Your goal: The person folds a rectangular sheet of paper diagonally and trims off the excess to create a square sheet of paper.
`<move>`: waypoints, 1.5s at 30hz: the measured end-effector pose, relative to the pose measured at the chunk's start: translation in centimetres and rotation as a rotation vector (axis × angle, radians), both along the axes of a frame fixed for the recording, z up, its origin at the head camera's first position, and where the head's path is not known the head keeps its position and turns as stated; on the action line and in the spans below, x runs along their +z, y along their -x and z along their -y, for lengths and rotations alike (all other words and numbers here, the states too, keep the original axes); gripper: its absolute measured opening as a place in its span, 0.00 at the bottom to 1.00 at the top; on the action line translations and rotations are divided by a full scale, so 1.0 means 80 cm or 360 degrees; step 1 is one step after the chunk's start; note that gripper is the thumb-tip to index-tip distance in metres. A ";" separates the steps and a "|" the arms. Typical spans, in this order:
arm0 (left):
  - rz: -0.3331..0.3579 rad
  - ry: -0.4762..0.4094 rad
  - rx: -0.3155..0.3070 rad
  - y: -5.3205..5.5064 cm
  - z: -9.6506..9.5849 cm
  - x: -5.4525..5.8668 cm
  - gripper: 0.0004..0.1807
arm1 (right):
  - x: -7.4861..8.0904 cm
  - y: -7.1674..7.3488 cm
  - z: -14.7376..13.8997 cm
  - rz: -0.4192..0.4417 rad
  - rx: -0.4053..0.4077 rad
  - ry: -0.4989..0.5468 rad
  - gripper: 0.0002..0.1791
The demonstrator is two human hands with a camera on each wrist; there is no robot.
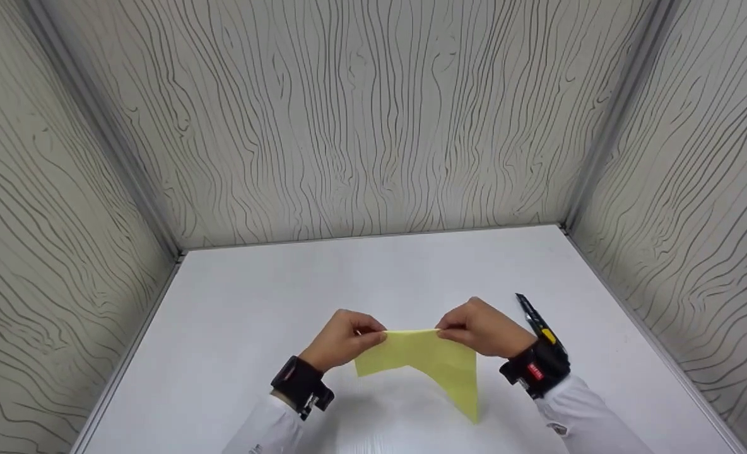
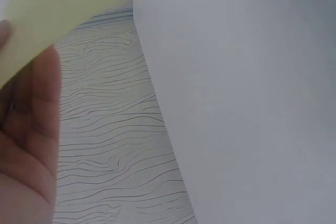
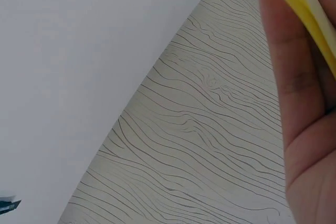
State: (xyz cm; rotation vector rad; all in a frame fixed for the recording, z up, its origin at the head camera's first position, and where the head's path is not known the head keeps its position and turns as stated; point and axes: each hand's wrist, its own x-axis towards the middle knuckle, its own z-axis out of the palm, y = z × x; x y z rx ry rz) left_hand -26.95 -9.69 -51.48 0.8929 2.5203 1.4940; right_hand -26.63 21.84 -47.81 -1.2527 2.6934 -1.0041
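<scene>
Hands [image 1: 339, 340] [image 1: 486, 329] pinch-tight on yellow sheet [image 1: 421, 354]

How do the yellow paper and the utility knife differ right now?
The yellow paper is pinched by the left hand and right hand; the utility knife lies on the white table, held by neither.
The paper is a broad, thin sheet; the knife is long and narrow.
The paper is yellow throughout; the knife is mostly black.
Both show some yellow.
</scene>
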 end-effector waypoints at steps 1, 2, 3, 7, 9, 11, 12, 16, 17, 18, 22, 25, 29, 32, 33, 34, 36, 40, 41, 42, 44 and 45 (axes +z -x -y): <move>-0.0028 0.0014 -0.0009 0.000 0.000 0.001 0.06 | 0.000 0.000 0.000 -0.0033 0.0001 -0.0006 0.05; -0.0054 0.0027 -0.0014 0.000 -0.001 0.002 0.07 | 0.000 -0.001 0.001 -0.0071 0.0006 -0.0012 0.05; -0.0074 0.0040 -0.0016 0.000 -0.001 0.003 0.07 | 0.000 -0.001 0.001 -0.0105 0.0010 -0.0017 0.05; -0.0159 0.0026 0.0010 -0.001 -0.003 0.004 0.06 | 0.000 -0.001 0.004 -0.0245 -0.0005 -0.0030 0.05; -0.0217 0.0005 0.0035 0.000 -0.004 0.003 0.05 | -0.001 -0.002 0.005 -0.0310 -0.0033 -0.0034 0.05; -0.0290 0.0001 0.0063 -0.001 -0.005 0.003 0.05 | -0.002 -0.003 0.006 -0.0369 -0.0074 -0.0051 0.04; -0.0333 0.0009 0.0079 -0.001 -0.006 0.003 0.05 | -0.003 -0.003 0.007 -0.0392 -0.0094 -0.0061 0.04; -0.0494 0.0072 0.0159 -0.004 -0.011 0.003 0.05 | -0.005 -0.007 0.012 -0.0474 -0.0186 -0.0142 0.04; -0.0527 0.0091 0.0177 -0.004 -0.012 0.003 0.05 | -0.005 -0.008 0.014 -0.0496 -0.0200 -0.0162 0.05; -0.0557 0.0109 0.0194 -0.005 -0.013 0.002 0.05 | -0.005 -0.010 0.016 -0.0520 -0.0207 -0.0181 0.06; -0.0650 0.0164 0.0221 -0.007 -0.017 0.002 0.05 | -0.005 -0.013 0.024 -0.0648 -0.0200 -0.0231 0.07; -0.0714 0.0191 0.0224 -0.008 -0.018 0.002 0.05 | -0.006 -0.014 0.028 -0.0745 -0.0169 -0.0204 0.05; -0.0811 0.0300 0.0251 -0.009 -0.020 0.004 0.05 | -0.008 -0.012 0.030 -0.0804 -0.0094 -0.0112 0.05; -0.0914 0.0475 0.0278 -0.012 -0.025 0.006 0.07 | -0.012 -0.010 0.031 -0.0793 -0.0042 -0.0106 0.05; -0.0953 0.0538 0.0284 -0.013 -0.027 0.006 0.08 | -0.012 -0.010 0.032 -0.0784 -0.0034 -0.0117 0.05; -0.0992 0.0599 0.0287 -0.015 -0.029 0.008 0.08 | -0.013 -0.010 0.032 -0.0764 -0.0031 -0.0129 0.04; -0.1077 0.0683 0.0274 -0.017 -0.034 0.009 0.08 | -0.014 -0.009 0.034 -0.0726 -0.0032 -0.0157 0.03; -0.1161 0.0743 0.0248 -0.020 -0.042 0.012 0.06 | -0.014 -0.009 0.037 -0.0699 -0.0042 -0.0186 0.03; -0.1162 0.0740 0.0244 -0.020 -0.043 0.012 0.07 | -0.014 -0.009 0.038 -0.0706 -0.0059 -0.0204 0.03; -0.1154 0.0736 0.0240 -0.020 -0.044 0.012 0.07 | -0.013 -0.009 0.039 -0.0716 -0.0085 -0.0224 0.03; -0.1130 0.0722 0.0248 -0.020 -0.047 0.012 0.08 | -0.013 -0.011 0.042 -0.0751 -0.0163 -0.0290 0.03; -0.1116 0.0713 0.0253 -0.019 -0.048 0.011 0.08 | -0.013 -0.012 0.045 -0.0769 -0.0211 -0.0330 0.03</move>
